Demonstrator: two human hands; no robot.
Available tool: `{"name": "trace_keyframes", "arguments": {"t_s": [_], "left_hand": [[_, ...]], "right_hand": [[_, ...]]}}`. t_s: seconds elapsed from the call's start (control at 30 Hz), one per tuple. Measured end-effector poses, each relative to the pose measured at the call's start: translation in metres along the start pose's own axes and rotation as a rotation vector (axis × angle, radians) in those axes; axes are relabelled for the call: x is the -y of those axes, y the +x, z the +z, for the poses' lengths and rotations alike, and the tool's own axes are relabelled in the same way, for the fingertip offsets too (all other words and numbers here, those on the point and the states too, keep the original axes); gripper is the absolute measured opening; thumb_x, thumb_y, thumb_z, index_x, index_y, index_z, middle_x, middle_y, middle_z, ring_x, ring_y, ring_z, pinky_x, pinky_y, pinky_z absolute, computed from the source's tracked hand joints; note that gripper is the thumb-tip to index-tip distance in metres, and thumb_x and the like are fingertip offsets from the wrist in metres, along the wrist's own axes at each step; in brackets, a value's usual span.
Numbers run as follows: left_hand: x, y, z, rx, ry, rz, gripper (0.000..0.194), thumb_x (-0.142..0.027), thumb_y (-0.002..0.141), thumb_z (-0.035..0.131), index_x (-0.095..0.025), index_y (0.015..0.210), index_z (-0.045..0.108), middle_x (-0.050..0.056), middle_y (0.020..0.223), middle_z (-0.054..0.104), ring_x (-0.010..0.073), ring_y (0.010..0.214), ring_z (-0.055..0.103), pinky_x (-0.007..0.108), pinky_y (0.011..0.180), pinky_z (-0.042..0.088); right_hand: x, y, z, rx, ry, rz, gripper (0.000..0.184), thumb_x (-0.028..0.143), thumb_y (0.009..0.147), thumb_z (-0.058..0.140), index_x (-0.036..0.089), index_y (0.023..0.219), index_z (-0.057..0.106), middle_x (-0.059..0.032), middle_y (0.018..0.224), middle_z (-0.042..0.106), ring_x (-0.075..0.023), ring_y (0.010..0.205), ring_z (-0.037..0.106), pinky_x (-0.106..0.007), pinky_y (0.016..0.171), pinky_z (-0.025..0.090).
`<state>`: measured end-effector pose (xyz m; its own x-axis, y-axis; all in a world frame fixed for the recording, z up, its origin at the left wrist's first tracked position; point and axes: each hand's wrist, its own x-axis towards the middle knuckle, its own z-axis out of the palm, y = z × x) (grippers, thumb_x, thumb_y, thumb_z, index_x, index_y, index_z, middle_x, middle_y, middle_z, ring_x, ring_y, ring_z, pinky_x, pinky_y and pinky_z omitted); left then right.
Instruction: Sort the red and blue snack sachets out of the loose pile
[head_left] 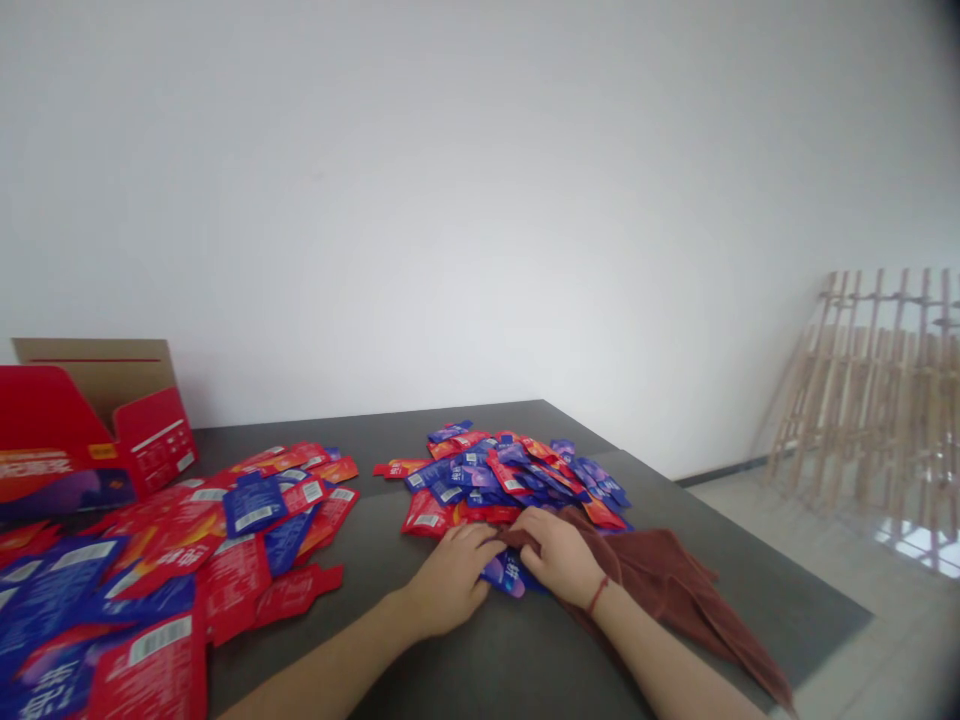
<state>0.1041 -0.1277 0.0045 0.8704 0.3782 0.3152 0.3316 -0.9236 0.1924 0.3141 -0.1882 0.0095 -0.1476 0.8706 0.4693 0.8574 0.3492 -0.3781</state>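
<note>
My left hand (pixel 450 580) and my right hand (pixel 551 556) lie close together at the front of a heap of red and blue foil sachets (pixel 502 478). A brown towel (pixel 656 590) runs out from under my right hand, whose fingers are curled over a fold of it. The fingertips of my left hand reach the towel's end. A blue sachet (pixel 508 576) shows beneath and between both hands. A second, larger spread of red and blue sachets (pixel 172 570) lies to the left.
An open red cardboard carton (pixel 90 435) stands at the far left of the dark grey table (pixel 450 430). The table's right edge drops to a pale tiled floor (pixel 840 530). A wooden lattice frame (pixel 870 400) leans against the white wall.
</note>
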Motion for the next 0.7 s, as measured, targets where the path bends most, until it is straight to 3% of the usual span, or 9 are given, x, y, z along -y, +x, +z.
{"name": "trace_keyframes", "arguments": {"t_s": [0.1, 0.23, 0.37, 0.53, 0.7], "left_hand": [[0.001, -0.011, -0.002, -0.065, -0.007, -0.165, 0.063, -0.011, 0.07, 0.054, -0.018, 0.132, 0.045, 0.01, 0.136, 0.046, 0.0276, 0.128, 0.038, 0.045, 0.109, 0.028], [0.004, -0.021, -0.006, -0.073, 0.055, -0.299, 0.038, -0.016, 0.082, 0.053, -0.02, 0.12, 0.053, 0.009, 0.121, 0.053, 0.027, 0.115, 0.048, 0.042, 0.1, 0.038], [0.009, -0.015, -0.001, -0.054, 0.052, -0.277, 0.026, -0.014, 0.088, 0.049, -0.02, 0.113, 0.056, 0.007, 0.112, 0.056, 0.0231, 0.106, 0.052, 0.036, 0.094, 0.041], [0.013, -0.008, 0.004, -0.055, 0.057, -0.258, 0.021, -0.011, 0.088, 0.05, -0.018, 0.106, 0.06, 0.006, 0.108, 0.058, 0.0231, 0.104, 0.052, 0.036, 0.092, 0.042], [0.013, -0.012, 0.005, -0.076, 0.097, -0.246, 0.026, -0.013, 0.088, 0.053, -0.019, 0.113, 0.06, 0.006, 0.11, 0.059, 0.0241, 0.105, 0.052, 0.038, 0.092, 0.041]], "right_hand": [[0.005, -0.002, 0.002, 0.056, -0.027, -0.029, 0.027, 0.007, 0.073, 0.047, 0.02, 0.091, 0.062, -0.0029, 0.094, 0.063, -0.0176, 0.09, 0.057, -0.027, 0.082, 0.043], [0.009, -0.007, 0.0, 0.069, -0.053, -0.065, 0.033, 0.007, 0.074, 0.045, 0.02, 0.1, 0.063, -0.0045, 0.102, 0.062, -0.018, 0.095, 0.057, -0.029, 0.086, 0.043], [0.022, -0.001, 0.008, 0.216, -0.111, -0.277, 0.043, 0.012, 0.076, 0.048, 0.02, 0.117, 0.059, -0.0064, 0.115, 0.059, -0.02, 0.101, 0.055, -0.03, 0.09, 0.043], [0.032, 0.019, 0.019, 0.271, -0.181, -0.254, 0.037, 0.012, 0.08, 0.045, 0.017, 0.113, 0.062, -0.008, 0.114, 0.06, -0.0203, 0.103, 0.054, -0.031, 0.092, 0.043], [0.017, -0.001, -0.005, 0.369, -0.087, -0.417, 0.043, 0.014, 0.08, 0.047, 0.019, 0.122, 0.058, -0.0073, 0.12, 0.058, -0.0198, 0.109, 0.053, -0.031, 0.095, 0.042]]}}
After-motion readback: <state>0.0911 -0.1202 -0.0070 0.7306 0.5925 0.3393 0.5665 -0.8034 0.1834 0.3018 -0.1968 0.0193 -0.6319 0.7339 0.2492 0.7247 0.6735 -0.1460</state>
